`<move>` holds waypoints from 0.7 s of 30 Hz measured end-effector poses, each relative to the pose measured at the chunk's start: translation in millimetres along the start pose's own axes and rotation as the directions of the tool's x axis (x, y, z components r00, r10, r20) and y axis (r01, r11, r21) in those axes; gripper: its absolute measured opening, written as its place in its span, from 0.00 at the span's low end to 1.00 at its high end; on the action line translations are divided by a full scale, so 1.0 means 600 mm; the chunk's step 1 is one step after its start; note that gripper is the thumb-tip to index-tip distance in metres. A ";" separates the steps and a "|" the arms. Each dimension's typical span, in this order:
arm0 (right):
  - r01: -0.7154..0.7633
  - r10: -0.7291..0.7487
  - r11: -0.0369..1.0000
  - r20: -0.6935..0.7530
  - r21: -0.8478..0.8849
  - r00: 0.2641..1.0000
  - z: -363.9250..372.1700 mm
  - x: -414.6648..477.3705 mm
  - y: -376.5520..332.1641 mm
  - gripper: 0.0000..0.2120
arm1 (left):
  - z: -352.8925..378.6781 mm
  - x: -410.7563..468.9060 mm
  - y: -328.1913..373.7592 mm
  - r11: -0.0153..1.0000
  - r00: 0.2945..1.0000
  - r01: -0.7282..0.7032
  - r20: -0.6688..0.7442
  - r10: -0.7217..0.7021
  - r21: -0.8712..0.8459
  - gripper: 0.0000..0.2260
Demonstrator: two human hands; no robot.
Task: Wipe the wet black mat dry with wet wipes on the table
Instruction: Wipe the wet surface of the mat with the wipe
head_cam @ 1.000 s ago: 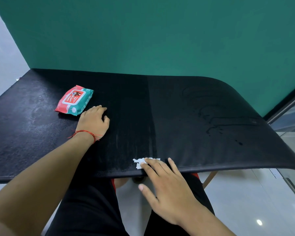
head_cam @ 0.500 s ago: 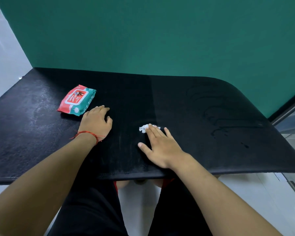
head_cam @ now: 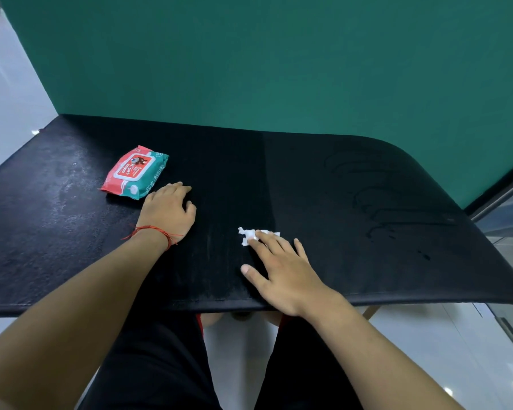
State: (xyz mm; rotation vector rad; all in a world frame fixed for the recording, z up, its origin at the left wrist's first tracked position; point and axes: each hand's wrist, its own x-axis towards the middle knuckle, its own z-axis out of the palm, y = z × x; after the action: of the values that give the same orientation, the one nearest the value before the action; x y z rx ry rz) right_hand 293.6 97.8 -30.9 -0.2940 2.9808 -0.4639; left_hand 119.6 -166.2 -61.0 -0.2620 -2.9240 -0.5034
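the black mat [head_cam: 338,179] covers the whole desk, hiding it but for what looks like a wooden leg [head_cam: 370,311] under the near right edge. its long axis runs left to right across the view, far edge against the green wall [head_cam: 279,69]. the wipe [head_cam: 249,233] is a small crumpled white wad on the mat near the middle, a little toward the near edge. the right hand [head_cam: 282,273] lies palm down over it, its fingers [head_cam: 265,244] straight and spread, the tips pressing the wad onto the mat rather than curling round it. the wad is a touch wider left to right than front to back and points nowhere in particular. the left hand [head_cam: 168,211], a red thread [head_cam: 153,230] at its wrist, rests palm down on the mat and holds nothing, fingers relaxed, just beside the pack of wet wipes [head_cam: 135,173]; i cannot tell if it touches the pack. the pack lies label up, its long axis slanting from near left to far right. dark water trails [head_cam: 379,229] show on the right part of the mat, well apart from the wad. the wipe looks soft, thin and very light, likely to ball up or tear if dragged hard, so flat pressure from several fingertips suits it better than a pinch. the mat seems limp and grippy; the resting left hand probably stops it creeping.
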 end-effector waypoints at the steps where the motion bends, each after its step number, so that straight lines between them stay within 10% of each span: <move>1: 0.010 -0.011 1.000 -0.006 -0.003 1.000 0.003 -0.013 -0.003 0.34 | 0.000 0.000 0.000 1.000 1.000 0.000 0.000 0.000 0.001 0.23; 21: 0.146 -0.144 0.988 0.052 -0.051 0.988 0.014 -0.184 -0.018 0.29 | -0.004 -0.002 0.001 1.000 1.000 -0.005 0.004 0.005 0.014 0.23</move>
State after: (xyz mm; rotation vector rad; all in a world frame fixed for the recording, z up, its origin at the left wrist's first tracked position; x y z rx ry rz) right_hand 404.3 108.1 -26.8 -0.5226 2.9410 -0.3840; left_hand 121.2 -166.7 -58.6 -0.2683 -2.9289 -0.4828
